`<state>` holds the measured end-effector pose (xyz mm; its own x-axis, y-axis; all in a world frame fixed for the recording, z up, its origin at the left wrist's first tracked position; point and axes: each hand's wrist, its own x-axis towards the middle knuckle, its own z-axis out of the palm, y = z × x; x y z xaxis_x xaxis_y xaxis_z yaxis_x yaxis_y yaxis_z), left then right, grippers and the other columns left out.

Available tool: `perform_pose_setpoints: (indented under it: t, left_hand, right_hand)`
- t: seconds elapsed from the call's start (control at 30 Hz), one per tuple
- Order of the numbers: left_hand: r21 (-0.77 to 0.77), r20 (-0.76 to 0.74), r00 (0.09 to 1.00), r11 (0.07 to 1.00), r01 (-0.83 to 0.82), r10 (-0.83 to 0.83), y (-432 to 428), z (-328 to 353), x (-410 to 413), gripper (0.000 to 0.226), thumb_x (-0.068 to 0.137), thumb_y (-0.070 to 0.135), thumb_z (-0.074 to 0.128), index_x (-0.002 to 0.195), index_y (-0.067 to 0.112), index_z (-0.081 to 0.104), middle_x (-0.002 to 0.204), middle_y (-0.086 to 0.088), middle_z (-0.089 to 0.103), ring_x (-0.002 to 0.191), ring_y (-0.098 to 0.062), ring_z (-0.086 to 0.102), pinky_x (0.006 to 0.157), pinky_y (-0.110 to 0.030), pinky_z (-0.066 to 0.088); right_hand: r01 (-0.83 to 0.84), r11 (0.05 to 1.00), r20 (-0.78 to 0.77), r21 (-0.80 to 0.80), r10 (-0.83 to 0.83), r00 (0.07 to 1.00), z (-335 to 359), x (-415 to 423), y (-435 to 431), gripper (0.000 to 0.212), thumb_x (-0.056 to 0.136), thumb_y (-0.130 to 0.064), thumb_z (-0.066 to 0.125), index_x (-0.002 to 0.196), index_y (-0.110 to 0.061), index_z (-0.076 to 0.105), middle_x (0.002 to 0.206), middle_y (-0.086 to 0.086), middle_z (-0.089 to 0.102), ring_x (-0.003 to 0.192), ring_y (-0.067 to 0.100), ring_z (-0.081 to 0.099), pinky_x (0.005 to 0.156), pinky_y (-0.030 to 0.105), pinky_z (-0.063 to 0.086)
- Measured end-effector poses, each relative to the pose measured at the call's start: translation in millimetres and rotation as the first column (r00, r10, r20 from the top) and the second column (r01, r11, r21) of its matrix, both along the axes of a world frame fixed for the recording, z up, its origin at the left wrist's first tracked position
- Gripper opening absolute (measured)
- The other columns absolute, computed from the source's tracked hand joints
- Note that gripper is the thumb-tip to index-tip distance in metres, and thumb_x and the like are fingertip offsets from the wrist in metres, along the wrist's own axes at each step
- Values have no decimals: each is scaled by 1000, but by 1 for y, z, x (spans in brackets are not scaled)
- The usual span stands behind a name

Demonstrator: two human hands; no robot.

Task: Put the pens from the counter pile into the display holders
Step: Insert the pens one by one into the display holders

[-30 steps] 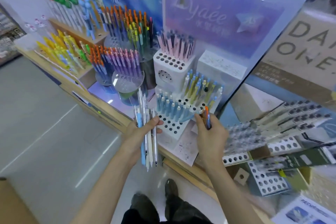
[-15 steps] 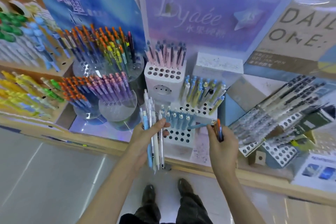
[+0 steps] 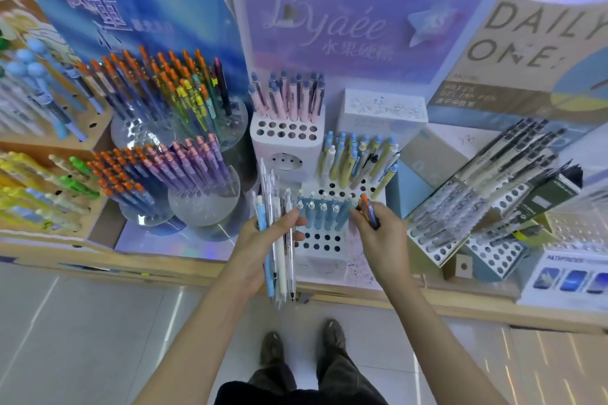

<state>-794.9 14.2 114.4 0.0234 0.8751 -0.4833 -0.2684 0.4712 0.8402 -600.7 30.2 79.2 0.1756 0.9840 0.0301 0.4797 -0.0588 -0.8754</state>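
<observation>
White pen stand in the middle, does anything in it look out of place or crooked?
Yes. In the row of yellow pens on the white stand, one pen with a black clip breaks the colour match, and the end pen at right leans outward.

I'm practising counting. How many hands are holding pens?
2. The left hand grips a bundle of pens at the counter edge; the right hand pinches an orange-tipped pen, maybe more, over the white holder.

Stationery shop (branded pen displays [image 3: 286, 132] throughout)
</observation>
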Motion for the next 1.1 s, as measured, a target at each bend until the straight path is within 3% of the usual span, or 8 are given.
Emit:
perform_pose_setpoints:
  t: [0.1,0.37,0.53,0.63,0.73,0.8,0.9,1.1]
  left_hand:
    - [21,10,1000,1000,20,-20,2,3,0,23,64,41,74,77,22,77,88,-1,75,71,-14,69,68,-21,52]
    - [40,60,998,999,30,-32,-1,4,5,33,72,32,70,98,11,71,92,-7,75,68,-13,68,63,-19,53]
    - [42,94,994,997,-67,63,-6,3,-2,33,73,29,69,99,9,69,90,-9,75,66,-13,68,61,-20,53]
    - [49,65,991,991,-123,119,-9,5,-10,35,72,32,70,99,10,68,91,-8,75,69,-14,68,62,-25,54]
    - [60,23,985,983,-173,171,-14,8,-24,35,72,33,70,99,11,69,94,-9,75,73,-16,70,62,-27,56]
    - [71,30,972,970,-234,233,-18,10,-38,31,74,30,70,98,11,71,92,-10,75,72,-16,70,58,-25,55]
    - [116,4,951,944,-308,309,-20,11,-64,26,73,29,70,92,12,73,87,-8,75,73,-16,71,61,-21,54]
    - [163,-31,930,920,-358,367,-19,11,-136,29,65,38,73,85,17,74,87,-5,75,69,-16,69,62,-22,54]
  right_hand:
    - [40,996,-58,-75,-44,997,-9,4,-8,34,89,-18,66,68,4,51,60,9,35,53,10,25,50,21,22]
    - [-16,989,-110,-147,-1,994,-1,6,2,32,91,-21,64,71,1,51,65,3,40,54,9,31,55,25,27]
    - [47,999,-222,-5,-47,974,17,-4,-18,19,94,-48,40,88,-33,49,81,0,48,70,7,44,64,19,36]
    - [-65,997,-307,32,71,949,36,-19,-18,28,96,-45,32,84,-25,49,74,-2,44,67,14,41,65,27,35]
    - [-217,969,-211,120,238,948,53,-43,-14,25,99,-36,38,88,-24,57,86,-1,45,81,4,48,74,8,35]
    - [-301,942,-193,148,326,925,60,-60,-11,25,98,-39,39,91,-26,58,85,-7,48,84,6,49,74,9,36]
    - [-398,905,-195,149,421,886,63,-87,-3,30,100,-37,40,90,-14,57,74,-13,46,73,10,45,67,23,36]
    - [-423,892,-142,158,444,885,64,-152,8,21,98,-24,50,79,-21,57,63,-6,52,57,8,46,54,17,33]
